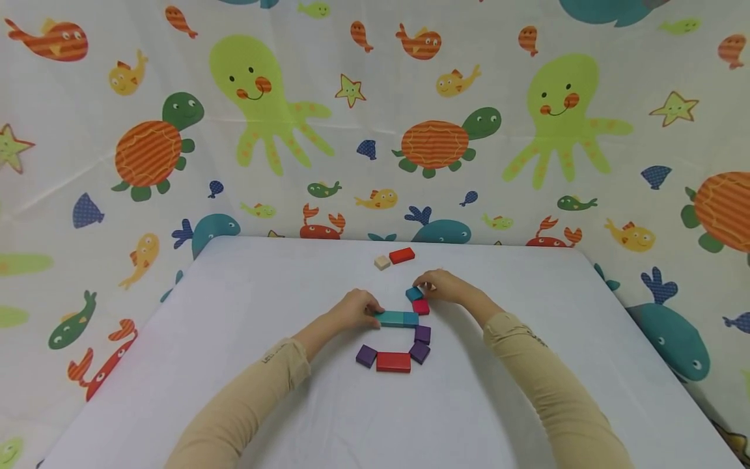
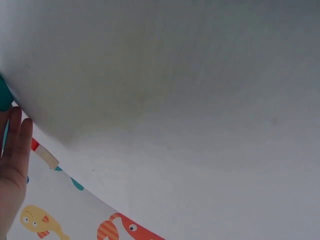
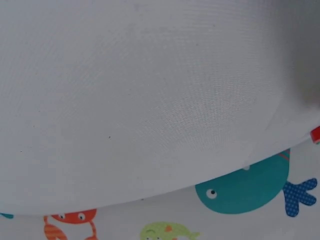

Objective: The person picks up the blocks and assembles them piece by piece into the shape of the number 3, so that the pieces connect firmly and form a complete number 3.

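Note:
My left hand (image 1: 354, 309) pinches the left end of a long teal block (image 1: 390, 318) on the table. A blue block (image 1: 411, 319) meets that block's right end. My right hand (image 1: 443, 285) has its fingertips on another small blue block (image 1: 414, 294), which lies against a small red block (image 1: 420, 307). Below the row, two purple blocks (image 1: 422, 334) (image 1: 419, 352) curve down to a long red block (image 1: 393, 362). One more purple block (image 1: 366, 356) sits tilted at its left. In the left wrist view, the fingers (image 2: 17, 145) reach toward a teal block (image 2: 5, 95).
Toward the table's back edge lie a cream block (image 1: 382, 262) and a red block (image 1: 402, 255), close together. The white table (image 1: 263, 273) ends at a hanging cloth (image 1: 363, 78) printed with sea animals.

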`<state>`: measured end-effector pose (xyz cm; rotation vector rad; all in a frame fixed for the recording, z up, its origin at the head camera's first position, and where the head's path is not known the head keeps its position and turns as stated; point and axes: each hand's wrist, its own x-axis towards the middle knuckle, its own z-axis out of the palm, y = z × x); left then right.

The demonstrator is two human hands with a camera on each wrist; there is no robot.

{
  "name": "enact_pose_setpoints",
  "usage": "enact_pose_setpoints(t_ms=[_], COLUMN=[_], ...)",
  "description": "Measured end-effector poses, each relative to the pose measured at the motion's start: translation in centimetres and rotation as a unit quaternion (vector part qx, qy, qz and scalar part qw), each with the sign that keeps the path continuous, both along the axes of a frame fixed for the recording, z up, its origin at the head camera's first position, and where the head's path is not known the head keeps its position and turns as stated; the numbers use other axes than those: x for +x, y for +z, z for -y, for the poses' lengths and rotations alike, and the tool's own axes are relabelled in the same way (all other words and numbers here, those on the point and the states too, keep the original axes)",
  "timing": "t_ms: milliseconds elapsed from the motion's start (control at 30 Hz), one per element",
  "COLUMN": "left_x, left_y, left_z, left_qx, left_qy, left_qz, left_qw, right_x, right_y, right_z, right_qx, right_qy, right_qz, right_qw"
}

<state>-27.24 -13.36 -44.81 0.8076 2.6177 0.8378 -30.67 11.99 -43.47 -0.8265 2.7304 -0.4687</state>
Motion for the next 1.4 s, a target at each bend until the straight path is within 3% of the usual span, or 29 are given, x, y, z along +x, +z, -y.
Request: enact_pose_setpoints(t_ms=[500, 867, 1400], left_x=[0.1, 0.3, 0.3], left_y=[0.1, 0.2, 0.0], left_z=[-0.1, -0.2, 0.2], left_qx=[-0.004, -0.01, -0.005], left_qy=[-0.003, 0.015, 0.004], left_qz=[-0.009, -0.001, 0.019], left_qw=[0.9999, 0.9998, 0.9998], right_x=[0.1, 0.2, 1.3], right_y=[-0.3, -0.3, -0.4], right_z=[-0.1, -0.1, 0.2], right_qx=[-0.007, -0.009, -0.016], right_qy=[-0.004, -0.018, -0.024], right_qz=[0.007, 0.01, 0.006], right_qw=[0.9999, 0.9997, 0.9996])
